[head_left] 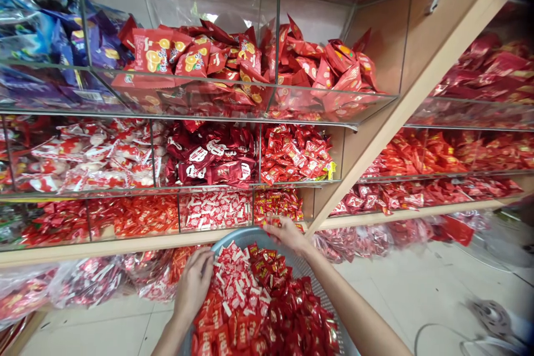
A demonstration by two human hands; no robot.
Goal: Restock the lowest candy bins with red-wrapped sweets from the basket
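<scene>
A grey-blue plastic basin [239, 233] full of wrapped candies is at the lower middle, in front of the shelf. Its candies lie in patches: red-and-white ones [236, 278], dark red ones [298, 311], orange-red ones [225, 334] and small red-and-yellow ones [267, 267]. My left hand [195, 278] is closed on the basin's left rim, fingers bent over the edge. Over the far rim reaches my right hand [286, 233], its fingers curled before the bottom bin of small red-and-yellow candies [278, 203]. What those fingers hold, if anything, is blurred.
Clear-walled shelf bins hold red orange-print packets [154, 53], blue-purple packets [98, 47], maroon packets [212, 153] and red-and-white candies [217, 210]. A slanting wooden upright [375, 139] divides the shelves. Bagged candies [89, 283] lie beneath. A fan-like object [490, 314] stands on the tiled floor.
</scene>
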